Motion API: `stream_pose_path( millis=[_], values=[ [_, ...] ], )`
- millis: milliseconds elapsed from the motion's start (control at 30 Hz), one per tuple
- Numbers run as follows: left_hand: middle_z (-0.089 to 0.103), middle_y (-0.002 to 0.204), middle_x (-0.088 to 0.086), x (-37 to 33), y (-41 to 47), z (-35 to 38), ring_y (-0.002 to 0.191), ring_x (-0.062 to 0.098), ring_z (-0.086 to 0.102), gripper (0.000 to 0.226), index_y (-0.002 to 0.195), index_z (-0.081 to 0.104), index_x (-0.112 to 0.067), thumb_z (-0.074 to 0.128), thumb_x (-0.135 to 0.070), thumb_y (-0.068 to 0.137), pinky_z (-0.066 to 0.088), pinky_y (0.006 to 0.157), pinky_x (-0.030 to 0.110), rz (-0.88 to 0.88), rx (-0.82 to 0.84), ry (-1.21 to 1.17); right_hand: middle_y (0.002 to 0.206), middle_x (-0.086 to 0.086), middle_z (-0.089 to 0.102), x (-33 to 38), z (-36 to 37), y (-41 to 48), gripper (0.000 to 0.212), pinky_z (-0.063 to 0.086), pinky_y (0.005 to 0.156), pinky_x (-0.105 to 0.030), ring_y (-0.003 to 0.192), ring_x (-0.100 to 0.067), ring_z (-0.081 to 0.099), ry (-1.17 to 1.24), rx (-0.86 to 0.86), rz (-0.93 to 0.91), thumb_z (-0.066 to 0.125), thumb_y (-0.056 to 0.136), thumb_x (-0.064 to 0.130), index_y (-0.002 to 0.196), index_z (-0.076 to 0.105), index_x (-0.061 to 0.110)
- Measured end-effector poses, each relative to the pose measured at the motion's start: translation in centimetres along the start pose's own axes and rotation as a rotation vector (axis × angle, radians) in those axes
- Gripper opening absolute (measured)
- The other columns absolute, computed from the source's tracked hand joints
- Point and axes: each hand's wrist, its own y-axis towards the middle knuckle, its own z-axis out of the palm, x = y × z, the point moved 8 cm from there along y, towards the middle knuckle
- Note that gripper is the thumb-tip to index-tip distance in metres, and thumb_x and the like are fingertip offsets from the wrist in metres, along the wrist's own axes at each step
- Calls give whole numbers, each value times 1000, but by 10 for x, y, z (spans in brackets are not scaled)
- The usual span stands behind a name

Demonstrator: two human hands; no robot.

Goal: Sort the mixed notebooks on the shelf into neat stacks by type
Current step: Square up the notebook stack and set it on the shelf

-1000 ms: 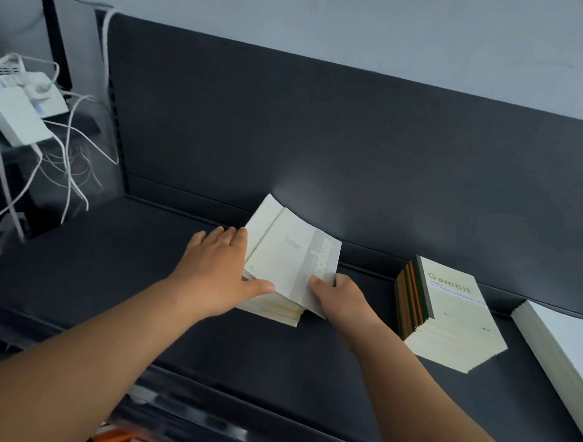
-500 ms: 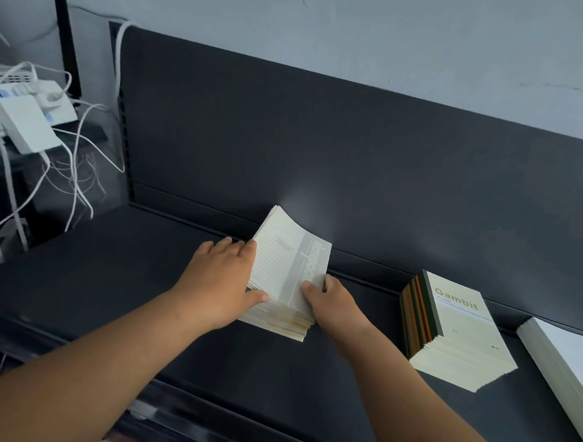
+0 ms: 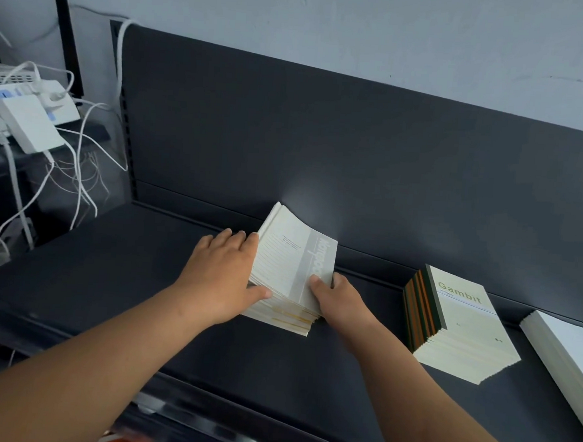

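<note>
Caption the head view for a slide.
Left hand braces the notebook stack while right hand pinches its tilted top notebooks.

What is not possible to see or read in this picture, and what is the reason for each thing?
Head view only.
Middle stack: lower covers hidden under the top notebook.
Small print on the top notebook: too small to read.
Right hand: fingertips hidden behind the notebooks.
Gambit stack: lower covers hidden under the top one.
White stack: cut off by the right edge.
</note>
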Motion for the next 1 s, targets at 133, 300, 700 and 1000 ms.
stream_pose_path(
  millis=[133, 300, 700, 1000],
  values=[
    [13, 161, 6, 0, -1, -2, 148, 24, 7, 94, 153, 6, -16, 47, -67, 86, 10, 120, 40, -5, 0, -19, 118, 2, 59, 1, -1, -1, 44, 46, 84, -32, 102, -16, 59, -14, -3, -3, 48, 97, 41, 133, 47, 15],
    [9, 162, 6, 1, -1, -3, 149, 24, 5, 94, 153, 5, -17, 46, -67, 86, 10, 120, 41, -9, 14, -26, 116, 3, 59, 3, -2, -3, 42, 46, 84, -32, 99, -16, 58, -17, -15, 6, 49, 97, 41, 131, 48, 16],
    [9, 162, 7, -1, -6, -4, 149, 24, 5, 93, 153, 6, -17, 44, -68, 86, 9, 120, 41, 2, 21, -30, 151, -7, 38, -1, -10, -15, 64, 33, 93, -30, 134, -25, 41, -73, -32, 20, 43, 101, 42, 151, 24, 8],
    [4, 162, 6, -11, -10, -9, 149, 24, -2, 89, 154, 7, -17, 40, -67, 89, 4, 121, 42, 50, 6, -12, 157, -4, 32, 9, -27, -32, 62, 33, 110, -36, 143, -22, 32, -269, -182, -135, 43, 100, 44, 152, 27, 14]
  ],
)
